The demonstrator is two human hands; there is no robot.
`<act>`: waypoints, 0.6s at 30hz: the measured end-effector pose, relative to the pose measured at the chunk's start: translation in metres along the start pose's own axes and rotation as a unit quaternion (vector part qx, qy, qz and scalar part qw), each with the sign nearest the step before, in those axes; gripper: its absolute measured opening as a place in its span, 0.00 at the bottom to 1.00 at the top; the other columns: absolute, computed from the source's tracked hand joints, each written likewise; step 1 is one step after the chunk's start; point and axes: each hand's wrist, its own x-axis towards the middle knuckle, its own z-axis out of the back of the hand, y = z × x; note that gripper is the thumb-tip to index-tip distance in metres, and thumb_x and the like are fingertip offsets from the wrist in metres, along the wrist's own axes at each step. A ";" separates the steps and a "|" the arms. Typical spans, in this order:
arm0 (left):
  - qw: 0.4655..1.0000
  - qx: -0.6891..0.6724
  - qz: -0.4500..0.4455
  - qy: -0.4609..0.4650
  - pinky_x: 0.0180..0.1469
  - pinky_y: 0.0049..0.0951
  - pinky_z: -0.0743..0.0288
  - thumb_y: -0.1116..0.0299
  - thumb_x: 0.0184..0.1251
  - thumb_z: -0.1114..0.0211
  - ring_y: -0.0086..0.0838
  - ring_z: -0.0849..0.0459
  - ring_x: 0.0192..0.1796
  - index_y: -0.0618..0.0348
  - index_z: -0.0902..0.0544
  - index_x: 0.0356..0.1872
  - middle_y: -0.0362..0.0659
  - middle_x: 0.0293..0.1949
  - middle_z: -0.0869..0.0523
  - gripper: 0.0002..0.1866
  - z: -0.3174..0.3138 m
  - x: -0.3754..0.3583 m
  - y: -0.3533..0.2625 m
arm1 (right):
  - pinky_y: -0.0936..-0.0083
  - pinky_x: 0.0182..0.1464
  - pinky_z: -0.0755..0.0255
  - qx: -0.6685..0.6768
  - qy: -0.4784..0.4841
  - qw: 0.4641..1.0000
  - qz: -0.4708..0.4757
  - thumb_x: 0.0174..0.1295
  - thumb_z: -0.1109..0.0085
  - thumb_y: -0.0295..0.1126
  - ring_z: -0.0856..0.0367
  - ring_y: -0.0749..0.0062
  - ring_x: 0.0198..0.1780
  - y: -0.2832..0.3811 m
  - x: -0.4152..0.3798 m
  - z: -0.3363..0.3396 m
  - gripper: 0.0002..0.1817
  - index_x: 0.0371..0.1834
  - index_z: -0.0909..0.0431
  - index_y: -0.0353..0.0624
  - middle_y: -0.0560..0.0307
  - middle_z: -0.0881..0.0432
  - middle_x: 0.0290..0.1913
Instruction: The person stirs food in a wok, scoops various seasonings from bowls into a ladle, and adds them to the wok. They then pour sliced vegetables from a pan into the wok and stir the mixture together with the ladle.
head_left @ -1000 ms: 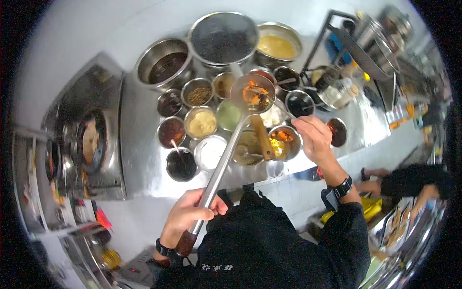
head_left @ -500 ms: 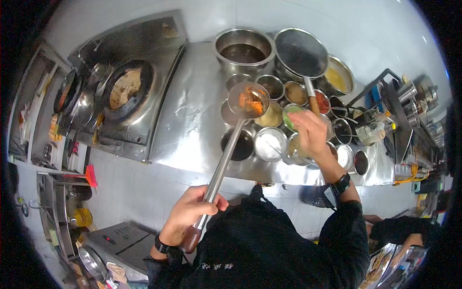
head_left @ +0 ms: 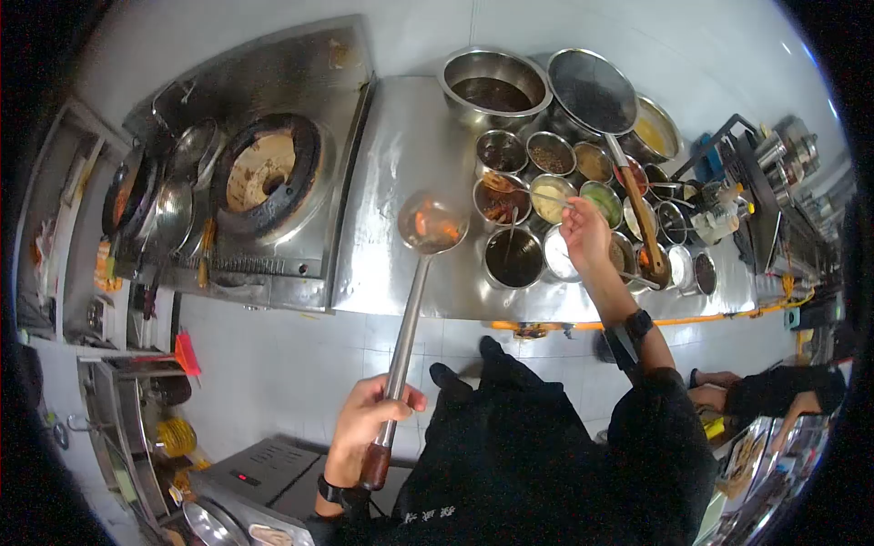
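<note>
My left hand [head_left: 371,417] is wrapped round the handle of a long metal ladle, near its brown wooden end. The ladle's bowl [head_left: 433,223] hangs over the steel counter and holds some orange-red food. My right hand [head_left: 585,235] pinches the thin handle of a small spoon [head_left: 499,184], whose head is over a metal bowl of dark red seasoning [head_left: 503,206]. Below that hand and beside it are a bowl of pale yellow paste [head_left: 550,202], a bowl of something green [head_left: 602,202] and a bowl of dark liquid [head_left: 513,258].
A stove burner [head_left: 269,173] is at the left. Behind the small bowls stand a large bowl of dark liquid [head_left: 492,89] and a strainer [head_left: 593,91] with a wooden handle. Another person's arm [head_left: 719,389] shows at lower right, beside trays.
The ladle has moved left, off the small bowls. The spoon, earlier in the ladle's bowl, is now over the dark red seasoning. The view has shifted, with the counter's things further right.
</note>
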 end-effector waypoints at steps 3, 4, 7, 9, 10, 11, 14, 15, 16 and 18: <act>0.999 -0.030 0.000 -0.026 0.44 0.29 0.26 0.75 0.40 0.40 0.33 0.18 0.37 0.70 0.23 0.28 0.52 0.32 0.17 0.11 0.010 -0.002 0.000 | 0.84 0.21 0.37 -0.054 -0.043 0.998 0.014 0.57 0.51 0.24 0.29 0.77 0.22 -0.018 0.024 0.013 0.05 0.35 0.28 0.36 0.53 0.25 0.24; 0.999 -0.032 -0.002 -0.030 0.45 0.30 0.26 0.75 0.39 0.41 0.33 0.18 0.36 0.71 0.23 0.28 0.53 0.32 0.17 0.12 0.014 -0.002 -0.001 | 0.83 0.20 0.37 -0.083 -0.051 0.995 0.014 0.56 0.51 0.24 0.30 0.77 0.20 -0.024 0.034 0.017 0.05 0.35 0.28 0.36 0.53 0.25 0.23; 0.998 -0.029 -0.005 -0.052 0.45 0.29 0.26 0.75 0.37 0.42 0.34 0.18 0.36 0.72 0.22 0.28 0.53 0.32 0.17 0.13 0.020 -0.003 -0.012 | 0.81 0.17 0.38 -0.164 -0.048 0.985 -0.003 0.53 0.51 0.23 0.33 0.76 0.16 -0.038 0.058 0.021 0.06 0.34 0.28 0.36 0.52 0.24 0.21; 0.997 -0.031 -0.006 -0.064 0.43 0.29 0.26 0.75 0.36 0.43 0.35 0.18 0.36 0.71 0.23 0.27 0.54 0.32 0.17 0.12 0.026 0.000 -0.018 | 0.81 0.16 0.39 -0.218 -0.043 0.975 -0.018 0.53 0.48 0.24 0.31 0.76 0.16 -0.042 0.076 0.025 0.08 0.36 0.26 0.35 0.52 0.23 0.22; 0.996 -0.053 -0.016 -0.070 0.42 0.29 0.26 0.75 0.36 0.43 0.35 0.18 0.36 0.71 0.23 0.27 0.54 0.32 0.17 0.12 0.029 0.001 -0.020 | 0.81 0.17 0.38 -0.273 -0.026 0.961 -0.024 0.54 0.47 0.26 0.29 0.76 0.18 -0.040 0.084 0.028 0.09 0.37 0.26 0.35 0.52 0.22 0.24; 0.994 -0.075 -0.030 -0.080 0.42 0.29 0.26 0.75 0.35 0.43 0.35 0.18 0.36 0.70 0.23 0.26 0.54 0.32 0.17 0.12 0.031 0.000 -0.024 | 0.81 0.18 0.36 -0.326 -0.001 0.945 -0.030 0.54 0.45 0.27 0.28 0.76 0.19 -0.040 0.094 0.030 0.10 0.38 0.26 0.34 0.51 0.22 0.25; 0.987 -0.098 -0.028 -0.127 0.41 0.29 0.27 0.74 0.34 0.43 0.36 0.19 0.35 0.68 0.25 0.24 0.54 0.32 0.17 0.11 0.033 -0.005 -0.046 | 0.82 0.25 0.31 -0.425 -0.092 0.870 0.233 0.57 0.38 0.40 0.25 0.76 0.26 -0.038 0.114 0.020 0.24 0.50 0.32 0.35 0.53 0.21 0.35; 0.984 -0.109 -0.042 -0.136 0.41 0.29 0.27 0.73 0.33 0.43 0.36 0.19 0.35 0.68 0.25 0.23 0.54 0.32 0.17 0.11 0.039 -0.007 -0.037 | 0.86 0.23 0.35 -0.332 -0.013 0.907 0.259 0.59 0.40 0.36 0.28 0.81 0.25 -0.037 0.118 0.013 0.23 0.54 0.35 0.37 0.58 0.22 0.30; 0.981 -0.118 -0.054 -0.143 0.41 0.29 0.28 0.73 0.33 0.43 0.37 0.19 0.36 0.66 0.26 0.23 0.55 0.32 0.18 0.10 0.044 -0.012 -0.034 | 0.89 0.21 0.40 -0.304 0.019 0.922 0.239 0.61 0.42 0.33 0.32 0.86 0.23 -0.027 0.101 -0.015 0.20 0.53 0.34 0.38 0.63 0.26 0.25; 0.974 -0.151 -0.093 -0.138 0.41 0.29 0.28 0.73 0.33 0.43 0.37 0.19 0.37 0.65 0.26 0.22 0.56 0.33 0.18 0.10 0.058 -0.025 -0.034 | 0.90 0.21 0.44 -0.251 0.122 0.932 0.233 0.62 0.44 0.31 0.35 0.89 0.22 -0.037 0.073 -0.078 0.14 0.49 0.31 0.40 0.68 0.29 0.22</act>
